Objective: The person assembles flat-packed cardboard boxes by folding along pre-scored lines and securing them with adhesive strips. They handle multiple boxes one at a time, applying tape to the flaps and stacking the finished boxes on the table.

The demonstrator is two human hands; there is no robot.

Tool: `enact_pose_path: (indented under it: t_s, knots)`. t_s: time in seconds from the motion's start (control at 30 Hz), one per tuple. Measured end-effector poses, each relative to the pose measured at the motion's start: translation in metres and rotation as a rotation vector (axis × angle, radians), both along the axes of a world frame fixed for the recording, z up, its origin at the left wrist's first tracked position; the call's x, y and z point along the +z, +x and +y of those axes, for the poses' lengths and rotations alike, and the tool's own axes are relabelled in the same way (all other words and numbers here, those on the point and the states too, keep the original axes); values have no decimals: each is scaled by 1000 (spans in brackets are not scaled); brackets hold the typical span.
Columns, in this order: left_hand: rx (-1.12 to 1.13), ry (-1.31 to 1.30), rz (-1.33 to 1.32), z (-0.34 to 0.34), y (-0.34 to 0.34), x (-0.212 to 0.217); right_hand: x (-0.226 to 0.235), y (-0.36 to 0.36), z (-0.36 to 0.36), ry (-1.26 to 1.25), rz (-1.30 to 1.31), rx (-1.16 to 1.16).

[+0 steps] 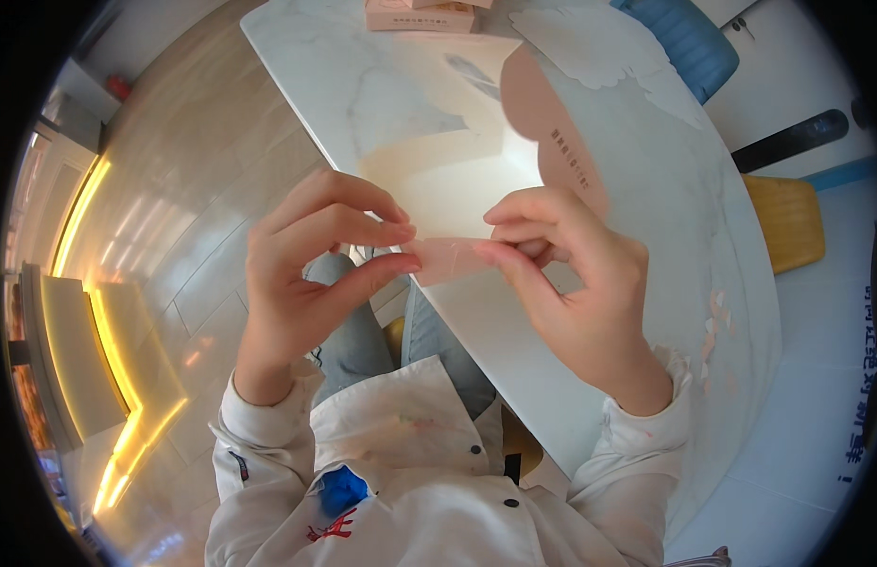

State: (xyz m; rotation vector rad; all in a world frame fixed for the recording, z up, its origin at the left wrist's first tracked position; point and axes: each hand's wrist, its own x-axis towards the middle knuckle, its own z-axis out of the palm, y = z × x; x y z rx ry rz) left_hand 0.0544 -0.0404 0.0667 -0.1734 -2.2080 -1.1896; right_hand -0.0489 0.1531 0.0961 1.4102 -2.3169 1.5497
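Note:
A partly folded cardboard box (448,261), pink outside and white inside, stands near the left edge of the table in front of me. Its scalloped pink flap (558,142) rises on the far right side. At the box's near wall, the thumb and fingers of my left hand (301,260) close around the left end. My right hand (580,274) pinches the same wall farther right, thumb on the outer face and fingers curled behind the top edge. Part of the wall's rim is hidden by my fingertips.
Finished-looking pink boxes (420,17) sit at the table's far end. The white marbled tabletop (627,283) carries a pale irregular patch (590,47) and small scraps (713,331) at right. Beyond it are a blue chair (684,42) and a yellow chair (788,222).

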Motion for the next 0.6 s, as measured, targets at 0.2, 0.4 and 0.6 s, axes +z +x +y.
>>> enact_pose_path:
  t_s: [0.2, 0.4, 0.6]
  knots:
    - [-89, 169, -34, 10, 4, -5, 4, -1, 7, 119, 6, 86]
    - [-112, 519, -435, 20, 8, 19, 5, -3, 9, 166, -99, 165]
    - [-131, 290, -418, 19, 5, 15, 6, -3, 10, 231, -221, 208]
